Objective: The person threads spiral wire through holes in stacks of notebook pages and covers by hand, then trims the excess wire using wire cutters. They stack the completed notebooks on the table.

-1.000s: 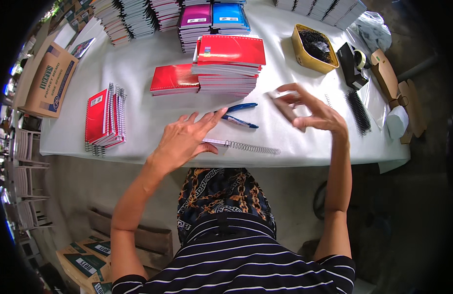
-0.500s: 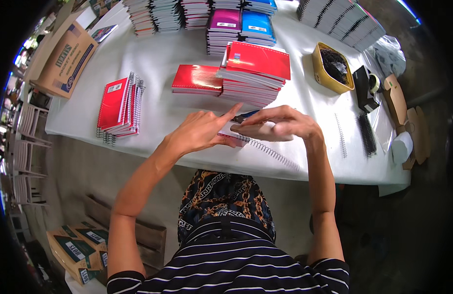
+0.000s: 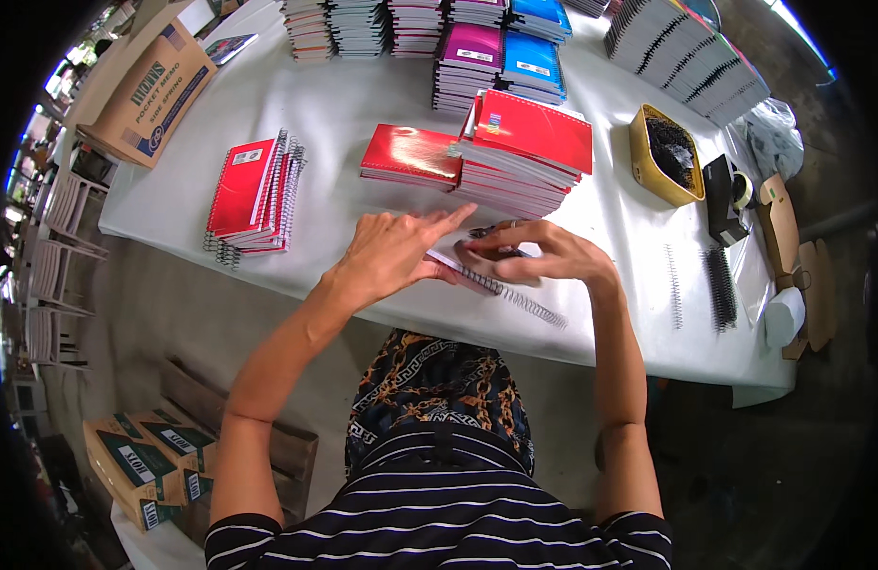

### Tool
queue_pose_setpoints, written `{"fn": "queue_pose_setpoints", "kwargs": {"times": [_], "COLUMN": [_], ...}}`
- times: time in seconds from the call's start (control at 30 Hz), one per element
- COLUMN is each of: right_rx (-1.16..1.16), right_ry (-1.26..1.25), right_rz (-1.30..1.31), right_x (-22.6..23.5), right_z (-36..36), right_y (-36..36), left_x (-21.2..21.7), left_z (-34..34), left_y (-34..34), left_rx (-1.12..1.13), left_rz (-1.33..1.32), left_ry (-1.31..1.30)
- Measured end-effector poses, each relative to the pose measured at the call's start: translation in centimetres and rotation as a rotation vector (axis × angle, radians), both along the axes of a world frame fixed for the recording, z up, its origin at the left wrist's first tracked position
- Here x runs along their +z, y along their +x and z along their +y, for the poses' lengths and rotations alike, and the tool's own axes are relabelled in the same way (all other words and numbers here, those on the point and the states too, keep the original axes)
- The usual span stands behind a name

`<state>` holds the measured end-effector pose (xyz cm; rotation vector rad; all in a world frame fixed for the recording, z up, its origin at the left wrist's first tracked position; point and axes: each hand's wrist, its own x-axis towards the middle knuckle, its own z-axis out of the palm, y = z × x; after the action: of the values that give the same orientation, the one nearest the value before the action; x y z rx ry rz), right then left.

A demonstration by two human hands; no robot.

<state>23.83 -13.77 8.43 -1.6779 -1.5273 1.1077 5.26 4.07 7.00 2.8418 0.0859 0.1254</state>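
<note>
A small red notebook (image 3: 479,280) lies aslant near the table's front edge, mostly hidden by my hands. A wire coil (image 3: 534,309) runs along its edge, with a loose tail sticking out to the right. My left hand (image 3: 387,252) pins the notebook, thumb low and index finger stretched out above. Bent over the coil is my right hand (image 3: 543,252), its fingertips blurred at the notebook's edge. Dark jaws of what look like pliers (image 3: 481,231) poke out beside its fingers; the handles are mostly covered by that hand.
Red notebooks (image 3: 524,133) are stacked just beyond my hands, with coiled ones (image 3: 244,190) at left. Purple and blue notebooks (image 3: 500,62) stand behind. At right are a yellow tub (image 3: 638,152), loose coils (image 3: 719,290) and a black box (image 3: 724,199). A carton (image 3: 154,95) stands far left.
The view has shifted slightly, so the table appears farther right. My right hand's fingers have curled from a flatter pose and moved over the coil. My left hand keeps its hold.
</note>
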Motion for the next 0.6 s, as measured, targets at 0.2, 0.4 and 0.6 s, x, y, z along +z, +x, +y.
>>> {"fn": "queue_pose_setpoints", "kwargs": {"times": [0.2,0.4,0.6], "right_rx": [0.062,0.097,0.060], "right_ry": [0.211,0.314,0.255], "right_rz": [0.325,0.349,0.344], "right_x": [-1.1,-0.5,-1.5], "right_z": [0.2,0.9,1.2], "right_y": [0.7,0.2,0.5], "left_x": [-1.5,-3.3,-5.6], "left_z": [0.6,0.2,-0.4], "left_y": [-0.1,-0.4,0.0], "left_rx": [0.055,0.126,0.183], "left_rz": [-0.102,-0.217,-0.345], "left_ry": [-0.296,-0.637,-0.904]}}
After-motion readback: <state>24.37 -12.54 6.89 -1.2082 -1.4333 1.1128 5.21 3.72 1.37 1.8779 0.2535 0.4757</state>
